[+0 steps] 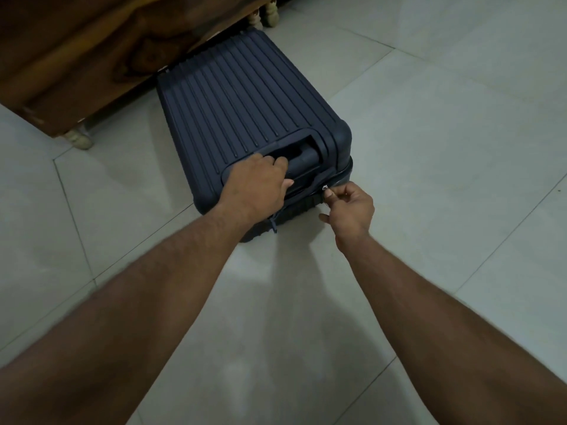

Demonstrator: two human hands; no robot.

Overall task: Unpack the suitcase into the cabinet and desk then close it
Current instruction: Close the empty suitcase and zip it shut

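Note:
A dark blue ribbed hard-shell suitcase (242, 99) lies flat on the tiled floor with its lid down. My left hand (260, 185) rests on the near end of the lid, its fingers curled into the recess around the suitcase handle (302, 159). My right hand (349, 210) pinches a small silver zipper pull (325, 188) at the near right corner of the case. A second dark zipper tab (274, 223) hangs loose on the near edge, below my left wrist.
A wooden piece of furniture (76, 56) on pale turned legs (78, 139) stands at the left, and the suitcase's far end touches it. More legs (265, 15) show at the top. Pale floor tiles (429, 148) spread out on the right and in front.

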